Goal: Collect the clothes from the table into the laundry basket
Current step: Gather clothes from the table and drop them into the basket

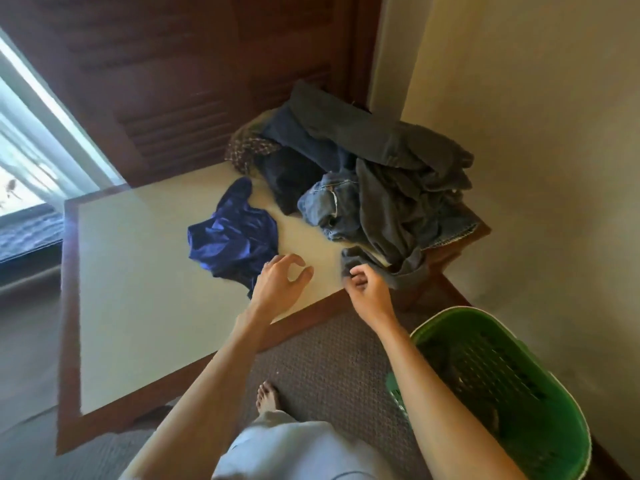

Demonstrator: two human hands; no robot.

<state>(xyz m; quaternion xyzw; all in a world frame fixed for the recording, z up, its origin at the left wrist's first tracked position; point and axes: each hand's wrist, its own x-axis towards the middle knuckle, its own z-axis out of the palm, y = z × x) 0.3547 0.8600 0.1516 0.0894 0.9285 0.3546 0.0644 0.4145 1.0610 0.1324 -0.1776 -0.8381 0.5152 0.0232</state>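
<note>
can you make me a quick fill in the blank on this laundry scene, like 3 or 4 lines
1. The basket on the floor is ____ in colour.
2. The right hand pinches the edge of a ____ garment.
3. The left hand hovers beside the shiny ____ garment.
4. The clothes lie on a ____ with a wooden border.

Missing words: green; grey; blue; table
</note>
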